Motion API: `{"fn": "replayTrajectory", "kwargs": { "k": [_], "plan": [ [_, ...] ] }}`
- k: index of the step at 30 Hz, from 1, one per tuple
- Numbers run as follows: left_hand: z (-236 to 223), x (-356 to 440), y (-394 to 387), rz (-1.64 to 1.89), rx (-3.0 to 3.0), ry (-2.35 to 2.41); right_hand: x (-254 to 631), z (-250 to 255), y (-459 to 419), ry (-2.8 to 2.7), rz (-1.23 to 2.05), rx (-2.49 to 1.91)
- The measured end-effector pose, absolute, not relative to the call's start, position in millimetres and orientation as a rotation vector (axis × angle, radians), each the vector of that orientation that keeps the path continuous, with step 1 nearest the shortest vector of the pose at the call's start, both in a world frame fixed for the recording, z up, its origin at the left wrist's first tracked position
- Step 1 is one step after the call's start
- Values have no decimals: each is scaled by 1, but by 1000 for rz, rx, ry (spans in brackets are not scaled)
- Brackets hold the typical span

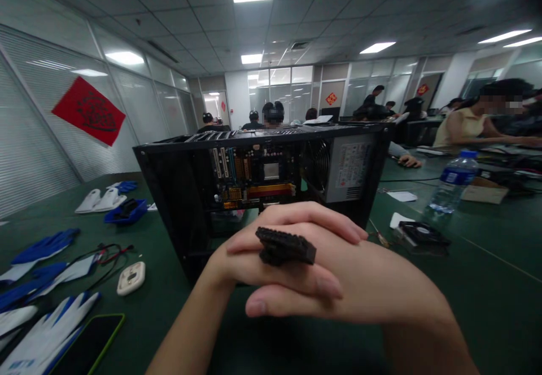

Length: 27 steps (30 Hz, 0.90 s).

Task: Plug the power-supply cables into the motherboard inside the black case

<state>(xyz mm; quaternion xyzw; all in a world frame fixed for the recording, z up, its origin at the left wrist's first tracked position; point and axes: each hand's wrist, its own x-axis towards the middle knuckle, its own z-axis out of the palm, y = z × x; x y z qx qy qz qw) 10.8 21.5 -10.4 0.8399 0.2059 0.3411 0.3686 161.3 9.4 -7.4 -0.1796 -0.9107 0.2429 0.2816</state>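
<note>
My left hand [271, 267] reaches in from the lower left and lies across my right hand [355, 273], in front of an open computer case. A small black plastic piece [284, 247] with a ridged edge sits between the fingers of my left hand; its exact kind is unclear. My right hand's thumb stretches out to the left beneath, and its other fingers are hidden. Behind my hands stands the black computer case [163, 205], with its motherboard [254, 166] and power supply [349, 166] showing.
On the left lie white-and-blue gloves [55, 330], a phone [91, 347], a cream-coloured gadget [131, 278], thin cables [108, 267] and a blue tray [112, 215]. On the right are a water bottle [452, 183] and a black fan [423, 236]. Other people sit farther off.
</note>
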Motion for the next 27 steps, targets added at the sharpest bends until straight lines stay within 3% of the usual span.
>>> {"fn": "replayTrajectory", "kwargs": {
  "k": [10, 22, 27],
  "plan": [
    [-18, 10, 28, 896, 2137, 567, 166, -5, 23, -2429, 667, -314],
    [-42, -2, 69, 732, 2480, 724, 168, -54, 109, -2352, 1350, 76],
    [-47, 1, 72, 783, 2503, 694, 174, -54, 110, -2392, 1293, 12]
  ]
}}
